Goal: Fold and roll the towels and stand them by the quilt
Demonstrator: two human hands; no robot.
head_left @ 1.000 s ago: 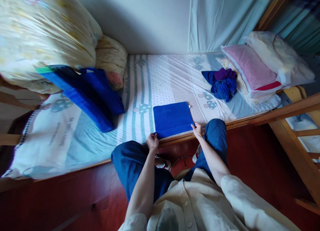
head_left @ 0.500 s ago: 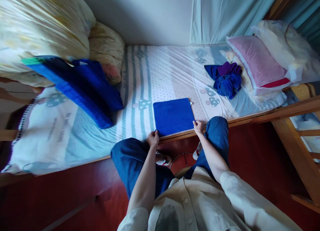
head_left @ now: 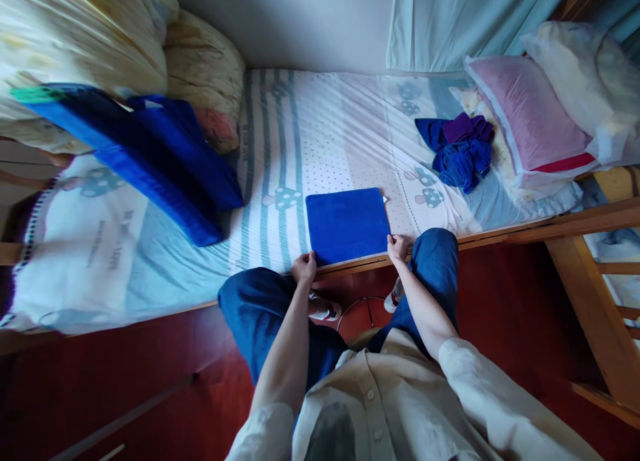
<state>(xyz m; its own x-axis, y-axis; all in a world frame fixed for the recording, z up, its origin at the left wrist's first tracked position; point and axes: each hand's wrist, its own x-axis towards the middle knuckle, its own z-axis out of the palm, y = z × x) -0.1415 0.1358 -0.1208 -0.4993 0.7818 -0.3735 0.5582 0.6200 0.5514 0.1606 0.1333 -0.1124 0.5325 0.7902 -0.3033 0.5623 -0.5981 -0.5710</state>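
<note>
A flat blue rectangular cloth (head_left: 348,224) with a small white tag on its right edge lies on the bed, along the front edge of the mattress. My left hand (head_left: 305,268) is closed at its near left corner, thumb against the fabric. At the near right corner, my right hand (head_left: 397,248) pinches the edge between thumb and fingers. The cloth looks smooth, with straight sides. Further right on the sheet sits a crumpled pile of blue and purple cloths (head_left: 463,151), away from both hands.
A large blue fabric bag or folded piece (head_left: 165,174) leans at the left against bulky pillows (head_left: 205,74). Pink and white pillows (head_left: 533,114) rest at the right end. A wooden rail (head_left: 550,226) runs along the bed's right front, beside a ladder (head_left: 585,314).
The view has shifted slightly, so the bed appears a little higher in the picture. Both hands stay at the near corners of the blue cloth, which looks unchanged.
</note>
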